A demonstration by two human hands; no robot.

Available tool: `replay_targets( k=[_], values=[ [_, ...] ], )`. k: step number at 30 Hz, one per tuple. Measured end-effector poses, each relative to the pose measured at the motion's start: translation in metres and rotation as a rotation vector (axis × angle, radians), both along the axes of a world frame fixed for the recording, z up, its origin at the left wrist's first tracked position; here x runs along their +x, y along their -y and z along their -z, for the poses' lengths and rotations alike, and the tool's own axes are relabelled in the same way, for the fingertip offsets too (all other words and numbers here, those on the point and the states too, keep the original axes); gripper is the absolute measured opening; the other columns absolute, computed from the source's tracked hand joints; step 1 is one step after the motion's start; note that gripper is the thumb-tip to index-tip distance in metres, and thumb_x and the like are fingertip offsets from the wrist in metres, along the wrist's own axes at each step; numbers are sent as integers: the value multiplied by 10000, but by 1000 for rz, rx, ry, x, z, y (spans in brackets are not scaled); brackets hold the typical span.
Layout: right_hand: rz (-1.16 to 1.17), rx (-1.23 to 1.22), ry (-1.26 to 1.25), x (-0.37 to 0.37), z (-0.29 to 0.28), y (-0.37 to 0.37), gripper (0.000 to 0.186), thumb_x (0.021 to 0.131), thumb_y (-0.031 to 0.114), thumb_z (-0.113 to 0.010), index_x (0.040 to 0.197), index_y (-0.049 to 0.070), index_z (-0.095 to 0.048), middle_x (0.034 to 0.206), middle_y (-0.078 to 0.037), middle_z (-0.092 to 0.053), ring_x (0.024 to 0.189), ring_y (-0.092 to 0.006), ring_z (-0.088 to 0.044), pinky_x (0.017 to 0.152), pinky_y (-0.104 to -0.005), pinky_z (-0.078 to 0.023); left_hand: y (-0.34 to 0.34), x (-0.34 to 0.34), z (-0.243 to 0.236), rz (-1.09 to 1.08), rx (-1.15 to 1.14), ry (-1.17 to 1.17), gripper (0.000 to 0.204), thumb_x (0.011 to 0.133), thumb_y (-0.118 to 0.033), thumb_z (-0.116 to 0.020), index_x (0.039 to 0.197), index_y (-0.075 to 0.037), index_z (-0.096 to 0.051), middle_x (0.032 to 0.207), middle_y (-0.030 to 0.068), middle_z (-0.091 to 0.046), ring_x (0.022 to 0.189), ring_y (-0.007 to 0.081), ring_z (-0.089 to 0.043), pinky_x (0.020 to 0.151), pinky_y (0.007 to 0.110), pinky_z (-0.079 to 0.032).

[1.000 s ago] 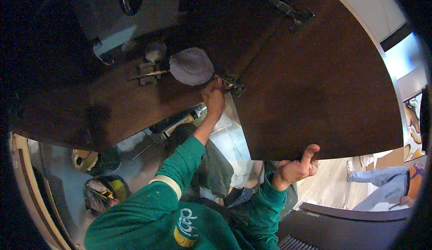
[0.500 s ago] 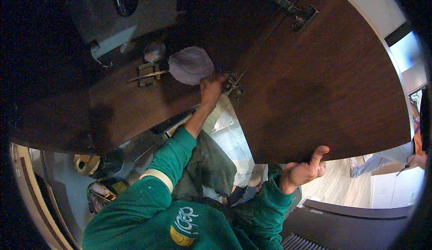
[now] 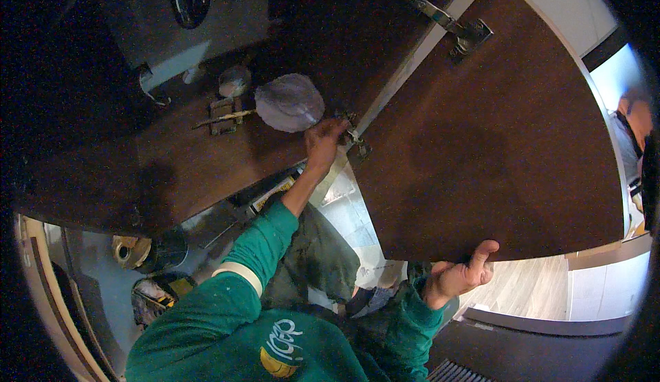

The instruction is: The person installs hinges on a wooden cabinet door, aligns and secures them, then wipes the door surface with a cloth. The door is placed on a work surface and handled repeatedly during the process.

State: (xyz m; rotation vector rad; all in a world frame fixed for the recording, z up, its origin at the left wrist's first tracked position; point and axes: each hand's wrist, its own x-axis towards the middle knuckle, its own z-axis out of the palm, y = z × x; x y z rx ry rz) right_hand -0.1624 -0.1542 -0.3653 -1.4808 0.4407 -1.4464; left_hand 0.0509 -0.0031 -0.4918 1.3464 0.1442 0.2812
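Note:
A dark brown wooden cabinet door [image 3: 495,155] stands open on my right, its inner face toward me. My right hand [image 3: 457,279] holds its lower edge, thumb up against the edge and fingers partly hidden behind it. My left hand [image 3: 323,145] reaches inside the cabinet to the lower metal hinge [image 3: 357,141], fingers drawn together on its cabinet side; the exact grip is hard to see. Higher on the door is the upper metal hinge [image 3: 467,37], its arm stretched across a pale gap between door and cabinet.
On the brown cabinet floor [image 3: 199,169] lie a round pale disc [image 3: 289,102], a thin stick [image 3: 223,119] and a small clear round item [image 3: 234,80]. A dark tin [image 3: 155,251] and an open bag [image 3: 161,293] stand lower left. Another person [image 3: 636,124] is at far right.
A pale gap has widened between door and cabinet, with the upper hinge's arm more exposed. The door's lower edge and my right hand have come slightly toward me. My left hand stays at the lower hinge.

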Motion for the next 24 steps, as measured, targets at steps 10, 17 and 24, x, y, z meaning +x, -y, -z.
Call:
replay_targets(
  k=[10,17,24],
  values=[
    [-103,218,143,-14,5,-10,480,895,425,-666,892,-52,-615,990,-190,-655,831,-264,-637,774,-436,-558,-7,14,21,265,-190,-144,227,821,-221,-727,886,-4,-715,897,70,-705,757,196,-639,795,330,-507],
    [-37,72,39,-15,18,-7,490,900,464,-644,870,-16,-548,936,-171,-646,775,-219,-621,715,-407,-564,-6,9,2,111,-178,-26,213,833,-209,-699,746,-15,-697,685,54,-655,602,142,-585,595,292,-450],
    [-15,55,1,-17,13,-10,478,915,454,-628,858,0,-490,1000,-179,-619,863,-184,-605,768,-377,-556,-15,16,7,191,-81,-118,297,798,-297,-764,890,-25,-686,858,77,-671,811,206,-628,825,337,-498]
  ],
)
